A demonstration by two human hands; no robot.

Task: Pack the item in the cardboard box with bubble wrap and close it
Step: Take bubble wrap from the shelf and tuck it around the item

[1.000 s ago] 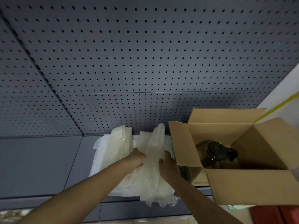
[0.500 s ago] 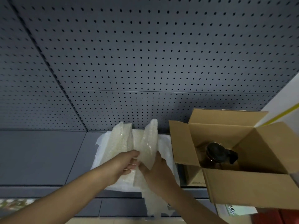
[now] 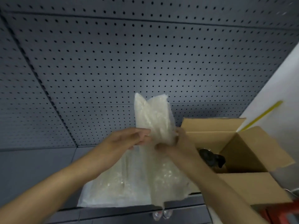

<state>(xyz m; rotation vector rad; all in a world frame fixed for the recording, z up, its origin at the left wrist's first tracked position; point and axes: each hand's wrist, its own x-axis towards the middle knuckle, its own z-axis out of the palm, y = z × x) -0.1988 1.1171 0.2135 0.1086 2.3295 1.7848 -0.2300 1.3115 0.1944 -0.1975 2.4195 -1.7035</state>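
Both hands, left (image 3: 129, 139) and right (image 3: 176, 143), had a closed grip on the bubble wrap (image 3: 153, 120), open box (image 3: 242, 159) at 3 o'clock.

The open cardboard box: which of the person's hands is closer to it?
Right. The right hand grips the bubble wrap just beside the cardboard box, at its left flap; the left hand holds the wrap's far side.

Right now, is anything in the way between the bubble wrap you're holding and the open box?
Nothing visible. The folded clear bubble wrap sits in both hands just left of the brown cardboard box, whose flaps stand open, with the dark-lidded item low inside.
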